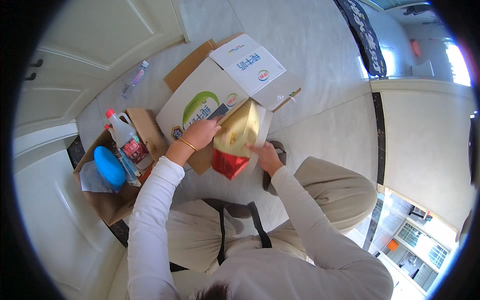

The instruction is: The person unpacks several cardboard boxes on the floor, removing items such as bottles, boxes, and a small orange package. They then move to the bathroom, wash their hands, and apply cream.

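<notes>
A gold and red package, perhaps a bag or gift box, is in front of me at the near edge of a large white milk carton. My left hand, with a gold bangle at the wrist, grips the package's left edge. On the right side, my right hand holds its edge, one finger lying across the gold surface. A pale panel shows along that side; whether it belongs to the package or the carton I cannot tell. The carton's printed flap is folded outward. A dark flat piece lies near my left fingers.
To the left, an open brown cardboard box holds a white jug with a red cap and a blue oval item. A clear plastic bottle lies on the tiles by the white cabinet doors. A dark mat is upper right.
</notes>
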A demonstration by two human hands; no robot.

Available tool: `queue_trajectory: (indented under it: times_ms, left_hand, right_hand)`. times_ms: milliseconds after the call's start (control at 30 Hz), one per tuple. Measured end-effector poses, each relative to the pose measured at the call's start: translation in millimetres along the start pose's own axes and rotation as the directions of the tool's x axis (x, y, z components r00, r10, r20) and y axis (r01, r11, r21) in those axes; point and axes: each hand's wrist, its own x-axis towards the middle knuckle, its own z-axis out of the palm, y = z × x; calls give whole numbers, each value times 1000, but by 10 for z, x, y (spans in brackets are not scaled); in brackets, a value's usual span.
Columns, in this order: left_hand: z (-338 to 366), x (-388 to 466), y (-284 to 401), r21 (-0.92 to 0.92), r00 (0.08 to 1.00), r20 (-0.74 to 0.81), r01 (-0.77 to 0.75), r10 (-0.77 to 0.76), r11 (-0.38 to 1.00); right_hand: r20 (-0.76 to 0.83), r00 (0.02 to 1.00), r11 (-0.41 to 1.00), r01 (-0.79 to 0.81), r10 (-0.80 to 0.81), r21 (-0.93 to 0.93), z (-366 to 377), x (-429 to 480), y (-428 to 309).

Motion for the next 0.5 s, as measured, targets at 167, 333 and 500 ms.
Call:
queue_trajectory:
  times_ms: [167,333,500]
  left_hand:
    - [-73,-86,95,28,998,39,-59,58,998]
    - [-75,-24,-20,62,999,54,2,-5,998]
    - [26,33,10,-22,999,33,-18,18,1000]
  right_hand:
    - [-76,996,992,-31,40,122,287,460,-57]
    - [-117,993,987,-2,22,163,92,439,-240]
    - [-48,999,951,22,-7,307,-125,381,-294]
